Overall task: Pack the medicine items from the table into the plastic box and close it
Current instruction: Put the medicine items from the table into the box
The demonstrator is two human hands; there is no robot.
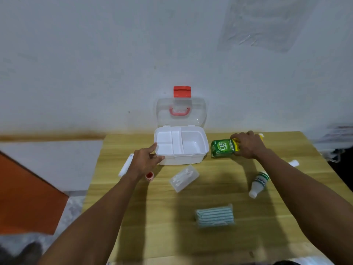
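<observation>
Our right hand [248, 145] was closed around the green medicine carton [223, 148], which stood on the worktop [152, 217] just to the right of the plastic box [198, 150]. Our left hand [145, 161] rested against the box's near left corner, fingers loosely curled on the rim and gripping nothing else, apparently steadying it.

We judged the packing barely begun. The box sat at the far edge of the worktop with its clear lid [181, 113] swung up against the wall, red latch [182, 91] on top, and every compartment we could see inside was bare. Everything else lay outside it: a white tube [125, 165] and a small red-capped jar [149, 176] by our left wrist, a clear case of cotton buds [184, 177] just in front of the box, a white bottle [258, 184] on its side to the right, a striped packet [214, 216] nearest us, and another small white item [294, 163] beyond our right forearm. Something yellowish behind our right hand was too hidden to name.

So the carton looked like the first thing to go in; all the rest, and shutting the lid, remained.
</observation>
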